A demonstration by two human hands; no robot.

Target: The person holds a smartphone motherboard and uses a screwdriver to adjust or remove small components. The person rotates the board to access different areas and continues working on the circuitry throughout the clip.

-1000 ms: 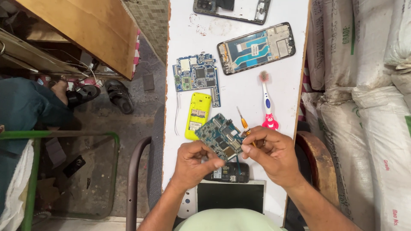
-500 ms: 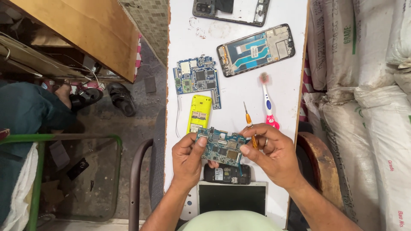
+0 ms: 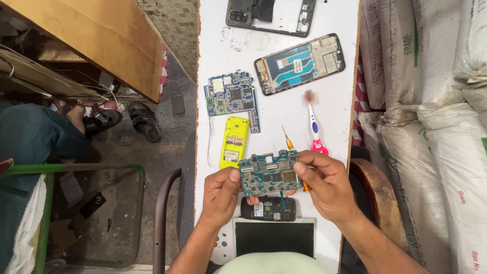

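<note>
Head view, circuit board btwn left hand, right hand grip

- Both hands meet in the lower middle of the frame, forearms rising from the bottom edge.
- Left hand: fingers curled, thumb pinching.
- Right hand: fingers bent inward, pinching.

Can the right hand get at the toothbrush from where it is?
Probably yes: the toothbrush lies bare on the table just beyond the right hand, but that hand is pinching the circuit board.
</note>
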